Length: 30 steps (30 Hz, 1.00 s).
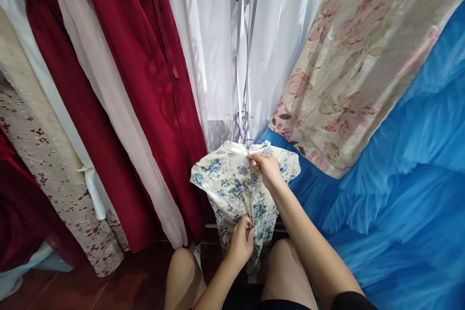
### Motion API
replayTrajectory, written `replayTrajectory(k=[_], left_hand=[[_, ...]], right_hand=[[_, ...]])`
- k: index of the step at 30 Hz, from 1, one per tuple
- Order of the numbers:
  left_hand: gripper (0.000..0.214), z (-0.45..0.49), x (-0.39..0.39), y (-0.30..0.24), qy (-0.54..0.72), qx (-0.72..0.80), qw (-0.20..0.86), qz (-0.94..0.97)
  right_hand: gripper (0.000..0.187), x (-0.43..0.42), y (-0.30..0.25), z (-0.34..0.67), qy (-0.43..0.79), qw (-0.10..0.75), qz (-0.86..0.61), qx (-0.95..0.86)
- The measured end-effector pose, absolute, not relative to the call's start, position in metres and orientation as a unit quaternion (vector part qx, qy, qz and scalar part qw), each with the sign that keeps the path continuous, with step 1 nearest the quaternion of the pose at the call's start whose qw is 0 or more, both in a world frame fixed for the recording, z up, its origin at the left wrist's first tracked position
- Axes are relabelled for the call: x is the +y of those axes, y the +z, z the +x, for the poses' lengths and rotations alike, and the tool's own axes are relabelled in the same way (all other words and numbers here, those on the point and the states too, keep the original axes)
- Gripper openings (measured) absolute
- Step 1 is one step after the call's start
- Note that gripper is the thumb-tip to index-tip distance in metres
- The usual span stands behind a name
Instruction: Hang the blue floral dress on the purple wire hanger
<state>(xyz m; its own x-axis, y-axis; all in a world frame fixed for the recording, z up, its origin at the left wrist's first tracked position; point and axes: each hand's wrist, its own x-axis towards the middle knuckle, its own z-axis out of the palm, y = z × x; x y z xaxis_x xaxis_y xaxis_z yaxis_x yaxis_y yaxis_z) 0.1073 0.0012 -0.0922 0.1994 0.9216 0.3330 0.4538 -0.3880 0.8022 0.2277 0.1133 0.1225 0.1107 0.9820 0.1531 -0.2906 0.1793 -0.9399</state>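
Note:
A small white dress with blue and yellow flowers (232,174) hangs in front of me on a purple hanger (238,128). My right hand (267,167) pinches the opening's edge just below the collar. Lower down, my left hand (241,242) grips the same opening, its fingers closed on the cloth. Between the two hands a straight seam runs down the middle of the dress. Whether a zipper lies under my fingers is too small to make out.
Dark red gowns (119,58) and a pale pink length of cloth (90,68) hang at left. White cloth (214,34) hangs behind a metal rack (247,34). A floral beige dress (348,68) and blue tulle (399,203) fill the right side. Dark tiles (123,286) cover the floor.

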Motion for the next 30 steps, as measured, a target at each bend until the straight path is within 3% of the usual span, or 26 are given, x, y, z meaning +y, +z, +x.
replayTrajectory(k=[5,10,13,17,21,25,27,30], left_hand=[[0.007,0.089,0.022,-0.057,0.347,0.432,0.280,0.784],[0.036,0.074,0.078,0.065,0.517,0.399,0.175,0.737],[0.018,0.079,0.098,0.117,0.487,0.392,0.084,0.776],[0.018,0.088,0.097,0.132,0.477,0.390,0.018,0.788],[0.018,0.062,0.106,0.132,0.601,0.420,0.013,0.680],[0.014,-0.002,0.139,0.130,0.761,0.436,0.089,0.472],[0.016,-0.028,0.153,0.120,0.822,0.416,0.212,0.326],[0.025,-0.038,0.154,0.091,0.817,0.388,0.383,0.190]], right_hand=[[0.017,0.107,0.123,0.224,0.480,0.648,-0.394,-0.442],[0.021,0.095,0.116,0.227,0.431,0.616,-0.403,-0.521],[0.022,0.096,0.110,0.230,0.408,0.609,-0.411,-0.542],[0.024,0.105,0.085,0.229,0.407,0.611,-0.431,-0.524],[0.021,0.105,0.046,0.221,0.415,0.601,-0.458,-0.507],[0.018,0.087,0.019,0.217,0.437,0.585,-0.471,-0.495],[0.018,0.077,0.011,0.215,0.450,0.577,-0.469,-0.495],[0.016,0.066,0.001,0.215,0.469,0.562,-0.464,-0.499]])
